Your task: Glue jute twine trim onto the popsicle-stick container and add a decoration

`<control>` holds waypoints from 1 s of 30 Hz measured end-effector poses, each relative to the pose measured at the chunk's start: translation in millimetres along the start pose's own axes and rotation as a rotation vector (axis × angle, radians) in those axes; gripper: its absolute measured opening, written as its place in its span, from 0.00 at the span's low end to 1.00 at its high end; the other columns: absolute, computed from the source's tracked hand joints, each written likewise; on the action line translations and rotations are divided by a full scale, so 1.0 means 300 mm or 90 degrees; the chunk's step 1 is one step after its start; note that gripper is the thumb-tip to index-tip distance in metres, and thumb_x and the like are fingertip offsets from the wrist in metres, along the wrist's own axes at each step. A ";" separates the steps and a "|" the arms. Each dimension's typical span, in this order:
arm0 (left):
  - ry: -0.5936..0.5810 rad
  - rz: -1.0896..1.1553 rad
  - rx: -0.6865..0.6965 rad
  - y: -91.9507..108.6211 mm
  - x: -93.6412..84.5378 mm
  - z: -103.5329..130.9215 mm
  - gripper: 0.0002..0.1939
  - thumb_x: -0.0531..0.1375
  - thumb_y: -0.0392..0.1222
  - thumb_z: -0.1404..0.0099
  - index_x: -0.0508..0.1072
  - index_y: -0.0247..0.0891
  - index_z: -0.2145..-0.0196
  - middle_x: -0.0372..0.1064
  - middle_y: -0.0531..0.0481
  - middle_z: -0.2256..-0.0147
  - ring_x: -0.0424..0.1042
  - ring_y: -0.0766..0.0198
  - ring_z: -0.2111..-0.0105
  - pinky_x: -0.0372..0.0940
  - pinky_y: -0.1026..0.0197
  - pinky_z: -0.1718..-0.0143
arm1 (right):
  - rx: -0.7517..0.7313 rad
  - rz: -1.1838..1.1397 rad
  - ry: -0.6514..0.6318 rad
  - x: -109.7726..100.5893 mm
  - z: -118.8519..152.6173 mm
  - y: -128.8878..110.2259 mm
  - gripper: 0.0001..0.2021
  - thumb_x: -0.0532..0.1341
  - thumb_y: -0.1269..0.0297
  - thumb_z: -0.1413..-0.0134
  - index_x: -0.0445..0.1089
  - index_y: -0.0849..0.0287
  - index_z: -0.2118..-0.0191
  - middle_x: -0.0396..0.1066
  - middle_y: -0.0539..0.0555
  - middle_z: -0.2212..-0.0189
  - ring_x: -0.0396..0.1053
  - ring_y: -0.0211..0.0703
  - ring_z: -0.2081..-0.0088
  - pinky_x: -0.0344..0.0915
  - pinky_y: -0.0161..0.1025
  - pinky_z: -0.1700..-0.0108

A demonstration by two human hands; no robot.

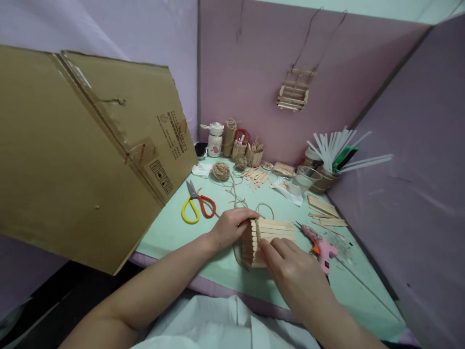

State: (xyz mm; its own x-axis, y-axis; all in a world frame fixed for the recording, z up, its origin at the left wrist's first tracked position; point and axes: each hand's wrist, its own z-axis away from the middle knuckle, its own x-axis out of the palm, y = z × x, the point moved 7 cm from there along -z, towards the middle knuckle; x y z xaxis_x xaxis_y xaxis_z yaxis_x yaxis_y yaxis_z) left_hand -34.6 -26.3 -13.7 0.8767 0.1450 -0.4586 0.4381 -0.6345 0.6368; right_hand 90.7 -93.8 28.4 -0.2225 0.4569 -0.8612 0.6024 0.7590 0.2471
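Pale wood: one stick box, flat craft sticks laid side by side, at the near middle of the table, between the two hands.

Twine trim, one length: lies across the top face along the box's left edge, beside the rounded stick ends.

Left hand: curled narrowly on the far left corner of the box, fingertips at the trim's far end; thumb not clearly seen.

Right hand: thumb and forefinger drawn together on the trim, about midway along that edge; whether they pinch or only press cannot be told.

Done, as judged: the visible faces of the box are assembled, and trim covers at least part of one edge.

Left, as judged: the stretch toward the near corner, partly behind the right hand; the loose twine tail hanging at the left, not yet fixed or cut. No trim shows on the visible part of the right end.

Within reach: scissors, left, lying apart; pink glue gun, right, laid down; twine ball, far left; loose sticks, far middle; stacked sticks, far right.
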 end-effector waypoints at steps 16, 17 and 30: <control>-0.006 -0.085 0.180 0.030 -0.059 -0.006 0.13 0.56 0.35 0.34 0.71 0.37 0.52 0.74 0.42 0.55 0.72 0.59 0.52 0.67 0.55 0.50 | 0.058 -0.058 -0.001 0.032 0.001 0.017 0.07 0.55 0.69 0.37 0.70 0.60 0.65 0.66 0.52 0.75 0.65 0.44 0.71 0.51 0.40 0.71; 0.008 -0.092 0.211 0.042 -0.062 -0.003 0.12 0.56 0.35 0.34 0.71 0.37 0.53 0.75 0.42 0.57 0.72 0.60 0.54 0.68 0.55 0.52 | 0.063 -0.062 -0.002 0.036 0.001 0.020 0.08 0.54 0.69 0.37 0.70 0.60 0.65 0.66 0.52 0.74 0.65 0.43 0.71 0.51 0.40 0.71; 0.039 -0.169 0.312 0.079 -0.042 0.020 0.06 0.55 0.34 0.34 0.72 0.36 0.63 0.74 0.44 0.65 0.70 0.62 0.63 0.67 0.58 0.60 | 0.101 -0.078 -0.016 0.057 -0.012 0.043 0.07 0.56 0.68 0.37 0.70 0.58 0.66 0.66 0.51 0.74 0.65 0.43 0.70 0.50 0.40 0.71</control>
State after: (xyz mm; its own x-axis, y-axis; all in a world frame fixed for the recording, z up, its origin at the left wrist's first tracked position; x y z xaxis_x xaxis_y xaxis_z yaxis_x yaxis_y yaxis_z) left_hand -36.6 -47.8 3.6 0.7654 0.3818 -0.5180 0.5141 -0.8470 0.1354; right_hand 91.8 -74.6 18.4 -0.2836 0.3531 -0.8916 0.6853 0.7249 0.0691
